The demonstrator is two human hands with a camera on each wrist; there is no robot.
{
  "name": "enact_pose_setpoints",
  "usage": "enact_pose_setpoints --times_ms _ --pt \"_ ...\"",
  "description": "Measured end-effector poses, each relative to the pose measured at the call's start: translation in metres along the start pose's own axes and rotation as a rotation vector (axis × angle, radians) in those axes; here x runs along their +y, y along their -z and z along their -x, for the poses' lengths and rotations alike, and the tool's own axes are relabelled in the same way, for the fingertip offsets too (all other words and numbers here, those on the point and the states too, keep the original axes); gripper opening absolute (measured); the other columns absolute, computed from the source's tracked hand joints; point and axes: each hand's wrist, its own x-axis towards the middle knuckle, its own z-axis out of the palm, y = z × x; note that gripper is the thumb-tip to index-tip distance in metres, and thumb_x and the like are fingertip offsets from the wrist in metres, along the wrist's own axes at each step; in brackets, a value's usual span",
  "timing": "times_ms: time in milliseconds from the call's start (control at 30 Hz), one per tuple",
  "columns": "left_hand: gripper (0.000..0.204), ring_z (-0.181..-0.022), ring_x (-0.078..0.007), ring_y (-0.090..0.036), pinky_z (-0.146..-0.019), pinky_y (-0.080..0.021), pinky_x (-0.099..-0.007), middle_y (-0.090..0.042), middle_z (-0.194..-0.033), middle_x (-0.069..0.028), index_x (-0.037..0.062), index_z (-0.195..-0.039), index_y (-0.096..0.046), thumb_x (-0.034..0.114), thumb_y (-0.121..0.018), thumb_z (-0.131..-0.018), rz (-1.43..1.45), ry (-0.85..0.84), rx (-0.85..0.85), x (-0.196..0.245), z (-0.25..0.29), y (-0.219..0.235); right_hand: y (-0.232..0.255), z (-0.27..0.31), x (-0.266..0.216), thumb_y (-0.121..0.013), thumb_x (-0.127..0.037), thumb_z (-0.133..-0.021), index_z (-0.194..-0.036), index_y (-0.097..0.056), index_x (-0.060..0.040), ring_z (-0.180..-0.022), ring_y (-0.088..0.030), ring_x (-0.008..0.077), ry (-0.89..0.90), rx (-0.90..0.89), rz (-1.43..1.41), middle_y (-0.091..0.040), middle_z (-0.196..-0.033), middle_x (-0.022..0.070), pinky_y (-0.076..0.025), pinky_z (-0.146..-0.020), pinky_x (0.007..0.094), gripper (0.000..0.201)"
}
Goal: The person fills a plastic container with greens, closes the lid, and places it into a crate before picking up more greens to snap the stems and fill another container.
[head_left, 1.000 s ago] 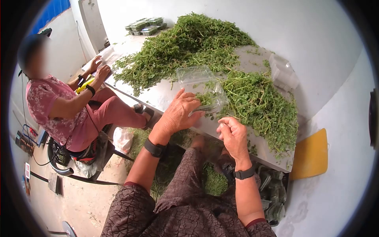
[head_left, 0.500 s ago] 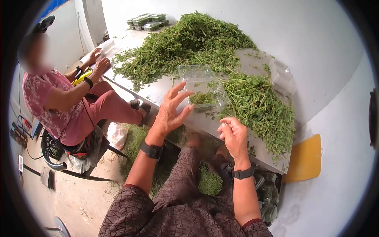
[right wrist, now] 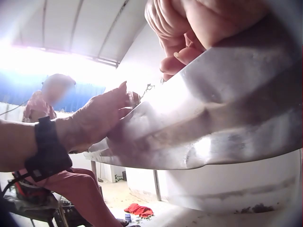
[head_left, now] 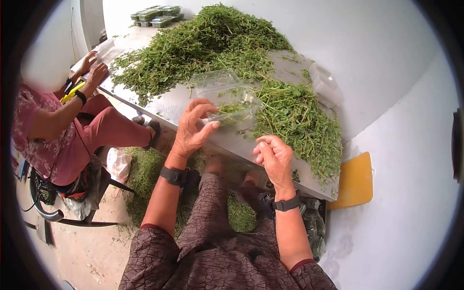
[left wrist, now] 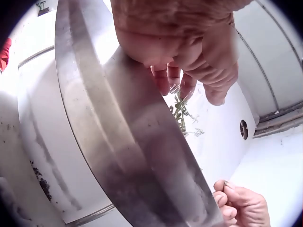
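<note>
In the head view, a clear plastic clamshell box lies on the table with its lid folded back and some green sprigs inside. My left hand is at the box's left end, fingers loosely curved and thumb apart from them. The left wrist view shows its fingers beyond the metal table edge, beside sprigs. My right hand hovers by the table's front edge, fingers curled and thumb against the index finger; nothing shows in it. A heap of leafy stems lies just beyond.
A larger heap of greens covers the table's back. Filled boxes stand at the back left, nested empty boxes at the right. Another person sits at the left. A yellow board leans by the right wall.
The head view has shifted, moving the scene left. My left hand drew back with fingers spread, then came to the box's left end with them more curved. My right hand keeps its curled pose.
</note>
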Motion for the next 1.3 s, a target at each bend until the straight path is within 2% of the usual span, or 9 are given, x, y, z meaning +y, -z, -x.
enact_pose_setpoints --times_ms 267,433,600,700,867,967,1067,1167,1300 --pt "0.035 -0.077 -0.0217 -0.055 -0.074 -0.047 -0.0324 -0.060 -0.104 -0.0121 0.0026 -0.098 -0.064 0.031 -0.064 -0.077 -0.004 -0.068 0.065 -0.008 0.005 0.000 0.008 0.000 -0.016 -0.052 -0.002 -0.090 -0.102 -0.062 0.0009 -0.061 -0.059 0.0066 0.037 0.105 0.140 -0.066 -0.079 0.0066 -0.046 -0.052 0.0196 0.016" --pt "0.039 -0.065 -0.0171 -0.055 -0.063 -0.047 -0.0297 -0.061 -0.111 -0.0119 0.0029 -0.102 -0.063 0.033 -0.065 -0.077 0.048 0.001 0.080 -0.004 0.006 -0.002 0.039 -0.037 -0.072 -0.060 -0.001 -0.084 -0.112 -0.061 -0.0013 -0.071 -0.066 0.0166 0.335 0.303 0.764 -0.064 -0.103 0.0173 -0.052 -0.064 0.0275 0.028" --pt "0.045 -0.059 -0.0124 -0.046 -0.056 -0.041 -0.0266 -0.058 -0.116 -0.0110 0.0036 -0.109 -0.061 0.039 -0.061 -0.080 0.059 0.021 0.083 -0.008 0.009 -0.005 0.063 -0.090 -0.072 -0.064 -0.007 -0.077 -0.118 -0.058 -0.0040 -0.089 -0.063 0.0387 0.423 0.172 1.209 -0.055 -0.121 0.0264 -0.050 -0.080 0.0441 0.041" --pt "0.047 -0.055 -0.0129 -0.049 -0.054 -0.043 -0.0266 -0.058 -0.116 -0.0117 0.0038 -0.110 -0.061 0.038 -0.063 -0.078 0.036 0.023 0.103 -0.008 0.009 -0.006 0.067 -0.112 -0.057 -0.065 -0.007 -0.077 -0.117 -0.058 -0.0053 -0.085 -0.063 0.0382 0.557 0.068 1.402 -0.056 -0.116 0.0279 -0.050 -0.077 0.0446 0.041" --pt "0.051 -0.051 -0.0142 -0.052 -0.053 -0.045 -0.0269 -0.059 -0.117 -0.0125 0.0048 -0.113 -0.059 0.038 -0.065 -0.075 -0.020 0.020 0.114 -0.010 0.009 -0.005 0.074 -0.132 -0.040 -0.064 -0.008 -0.076 -0.089 -0.068 -0.0032 -0.069 -0.062 0.0382 0.388 -0.084 1.589 -0.063 -0.077 0.0195 -0.050 -0.062 0.0463 0.014" --pt "0.054 -0.050 -0.0144 -0.051 -0.053 -0.045 -0.0272 -0.057 -0.120 -0.0131 0.0048 -0.115 -0.058 0.040 -0.065 -0.075 -0.033 0.016 0.118 -0.011 0.011 -0.006 0.089 -0.139 -0.036 -0.060 -0.008 -0.077 -0.079 -0.069 -0.0029 -0.060 -0.060 0.0387 0.490 0.099 1.366 -0.061 -0.066 0.0199 -0.049 -0.057 0.0453 0.011" --pt "0.056 -0.052 -0.0134 -0.046 -0.051 -0.039 -0.0270 -0.055 -0.121 -0.0148 0.0034 -0.119 -0.055 0.045 -0.058 -0.081 -0.055 -0.011 0.116 -0.012 0.011 -0.007 0.089 -0.124 -0.073 -0.055 -0.010 -0.084 -0.088 -0.070 0.0004 -0.052 -0.061 0.0176 0.038 0.277 0.714 -0.066 -0.068 0.0133 -0.045 -0.044 0.0307 0.018" --pt "0.054 -0.050 -0.0151 -0.051 -0.052 -0.044 -0.0284 -0.055 -0.122 -0.0161 0.0034 -0.116 -0.056 0.037 -0.065 -0.075 -0.041 0.002 0.141 -0.010 0.011 -0.008 0.101 -0.111 -0.086 -0.052 -0.011 -0.090 -0.100 -0.064 0.0036 -0.048 -0.056 0.0107 -0.133 0.347 0.256 -0.066 -0.075 0.0098 -0.041 -0.040 0.0225 0.021" --pt "0.056 -0.059 -0.0169 -0.054 -0.055 -0.043 -0.0287 -0.055 -0.123 -0.0172 0.0023 -0.118 -0.055 0.036 -0.065 -0.076 -0.065 -0.037 0.159 -0.016 0.011 -0.007 0.111 -0.086 -0.078 -0.050 -0.013 -0.093 -0.113 -0.054 0.0006 -0.067 -0.062 0.0118 -0.174 0.281 -0.235 -0.066 -0.093 0.0158 -0.046 -0.049 0.0195 0.025"
